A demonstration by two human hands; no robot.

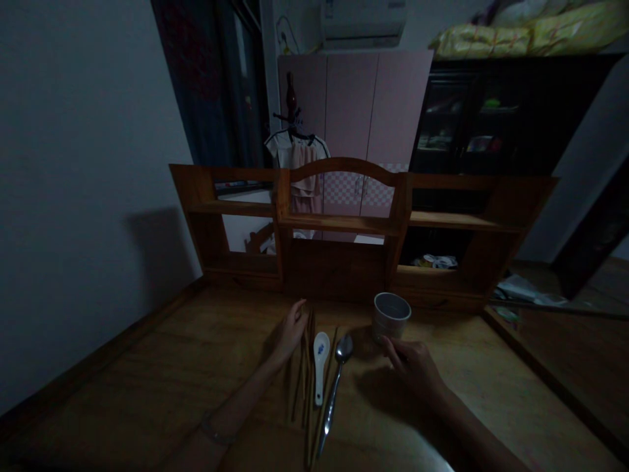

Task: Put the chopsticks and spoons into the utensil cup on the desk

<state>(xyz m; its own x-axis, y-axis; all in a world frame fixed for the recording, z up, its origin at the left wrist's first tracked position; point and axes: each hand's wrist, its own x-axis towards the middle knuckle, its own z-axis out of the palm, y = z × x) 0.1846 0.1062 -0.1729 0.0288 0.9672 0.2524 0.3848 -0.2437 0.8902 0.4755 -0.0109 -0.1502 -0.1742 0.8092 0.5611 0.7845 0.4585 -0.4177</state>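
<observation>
The upright metal cup (392, 322), set on the surface (196, 347), could be tipped if nudged by the right hand (415, 367); the chopsticks (309, 406) could be scattered if brushed by the left hand (289, 335). Whether either grip is closed cannot be told.

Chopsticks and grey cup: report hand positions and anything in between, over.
Left hand at chopsticks. Right hand at grey cup. White spoon, metal spoon between them.

AC (363, 29) sits above pink wardrobe (351, 105); clothes (303, 156) hang in front of it; dark cabinet (535, 118) stands to its right.
</observation>
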